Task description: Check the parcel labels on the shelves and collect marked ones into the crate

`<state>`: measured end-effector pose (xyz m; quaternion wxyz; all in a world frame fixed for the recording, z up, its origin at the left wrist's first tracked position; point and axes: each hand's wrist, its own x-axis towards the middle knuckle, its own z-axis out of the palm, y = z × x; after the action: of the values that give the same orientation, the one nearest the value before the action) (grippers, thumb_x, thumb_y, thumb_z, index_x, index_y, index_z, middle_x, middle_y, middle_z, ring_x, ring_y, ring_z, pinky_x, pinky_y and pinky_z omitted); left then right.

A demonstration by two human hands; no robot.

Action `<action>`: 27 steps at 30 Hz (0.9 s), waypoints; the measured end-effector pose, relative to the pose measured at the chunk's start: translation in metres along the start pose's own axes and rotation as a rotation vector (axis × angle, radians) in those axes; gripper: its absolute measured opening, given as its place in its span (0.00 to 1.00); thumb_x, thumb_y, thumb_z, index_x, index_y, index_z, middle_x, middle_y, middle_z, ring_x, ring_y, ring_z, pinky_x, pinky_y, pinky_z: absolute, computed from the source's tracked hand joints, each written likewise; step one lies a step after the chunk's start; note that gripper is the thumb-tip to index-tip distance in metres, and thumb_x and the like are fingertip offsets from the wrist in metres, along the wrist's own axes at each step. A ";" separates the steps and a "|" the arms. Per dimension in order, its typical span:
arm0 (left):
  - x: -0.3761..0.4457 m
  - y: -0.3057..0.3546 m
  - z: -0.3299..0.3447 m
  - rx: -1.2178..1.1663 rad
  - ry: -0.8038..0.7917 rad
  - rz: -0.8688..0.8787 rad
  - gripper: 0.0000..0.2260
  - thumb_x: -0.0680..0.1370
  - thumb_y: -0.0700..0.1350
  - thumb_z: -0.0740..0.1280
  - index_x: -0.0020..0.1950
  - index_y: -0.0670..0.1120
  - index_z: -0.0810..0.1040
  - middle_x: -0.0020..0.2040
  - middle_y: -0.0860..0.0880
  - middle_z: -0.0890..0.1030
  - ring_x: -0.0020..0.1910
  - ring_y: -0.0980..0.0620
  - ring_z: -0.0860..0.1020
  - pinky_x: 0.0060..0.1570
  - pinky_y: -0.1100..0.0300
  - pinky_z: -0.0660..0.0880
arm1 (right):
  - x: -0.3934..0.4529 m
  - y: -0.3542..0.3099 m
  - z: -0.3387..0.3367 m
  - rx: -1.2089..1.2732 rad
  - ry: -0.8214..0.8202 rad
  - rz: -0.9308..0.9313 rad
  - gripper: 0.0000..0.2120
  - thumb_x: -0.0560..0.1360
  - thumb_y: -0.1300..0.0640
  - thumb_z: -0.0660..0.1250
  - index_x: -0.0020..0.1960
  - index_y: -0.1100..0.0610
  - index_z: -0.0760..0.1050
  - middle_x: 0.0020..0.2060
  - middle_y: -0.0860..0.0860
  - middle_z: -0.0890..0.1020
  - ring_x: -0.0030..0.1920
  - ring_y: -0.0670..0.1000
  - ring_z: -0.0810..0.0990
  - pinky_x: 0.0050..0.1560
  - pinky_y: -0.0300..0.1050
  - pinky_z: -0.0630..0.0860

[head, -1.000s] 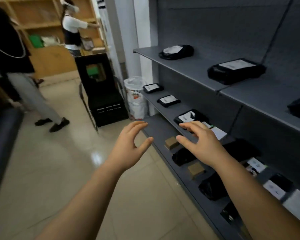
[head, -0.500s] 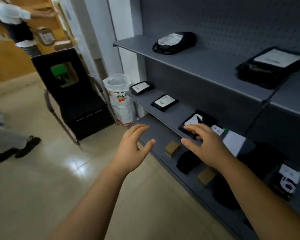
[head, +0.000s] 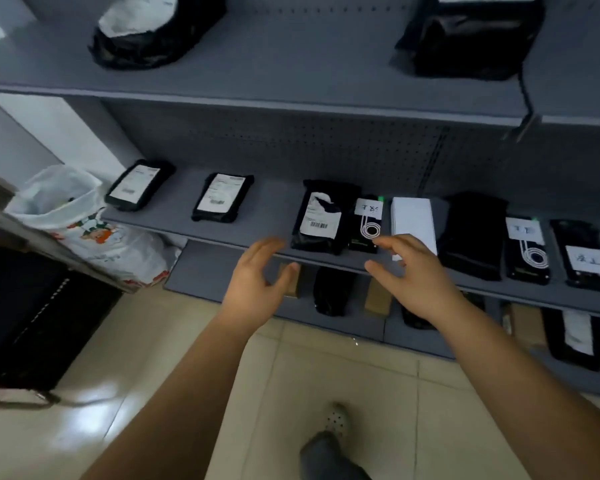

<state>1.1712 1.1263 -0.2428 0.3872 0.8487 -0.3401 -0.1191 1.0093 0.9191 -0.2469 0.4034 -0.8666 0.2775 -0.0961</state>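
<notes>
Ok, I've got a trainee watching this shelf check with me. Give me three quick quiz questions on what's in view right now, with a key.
1. True or false: the left hand grips a parcel.
2. Which lies directly left of the white box on the middle shelf? A) a brown carton B) the black box with a white ring print C) a bin bag
3. Fill in: the parcel with the torn label lies between the two ____.

Key: 1 false, both hands are open and hold nothing, the right hand too. 2 B. 3 hands.
</notes>
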 end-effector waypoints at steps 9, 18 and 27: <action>0.119 -0.099 0.050 -0.001 -0.153 -0.112 0.19 0.78 0.50 0.68 0.68 0.47 0.73 0.66 0.53 0.73 0.62 0.58 0.70 0.60 0.69 0.68 | 0.116 0.048 0.095 0.019 -0.004 0.178 0.22 0.76 0.46 0.68 0.68 0.50 0.73 0.61 0.48 0.74 0.61 0.47 0.74 0.63 0.43 0.70; 0.218 -0.159 0.128 -0.031 -0.344 -0.358 0.21 0.79 0.57 0.64 0.68 0.49 0.72 0.62 0.47 0.76 0.59 0.46 0.76 0.55 0.53 0.74 | 0.202 0.082 0.162 0.025 -0.014 0.612 0.34 0.77 0.39 0.65 0.75 0.57 0.63 0.69 0.57 0.72 0.67 0.58 0.72 0.63 0.47 0.70; 0.242 -0.183 0.135 -0.252 -0.397 -0.469 0.15 0.77 0.49 0.69 0.61 0.47 0.79 0.47 0.50 0.82 0.40 0.56 0.79 0.34 0.65 0.72 | 0.217 0.085 0.197 0.185 0.164 0.677 0.15 0.78 0.54 0.65 0.60 0.62 0.77 0.55 0.57 0.82 0.52 0.57 0.79 0.42 0.40 0.70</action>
<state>1.3765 0.9725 -0.4535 0.3773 0.8096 -0.1867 -0.4090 1.2311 0.8810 -0.4520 0.4653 -0.6749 0.5704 -0.0509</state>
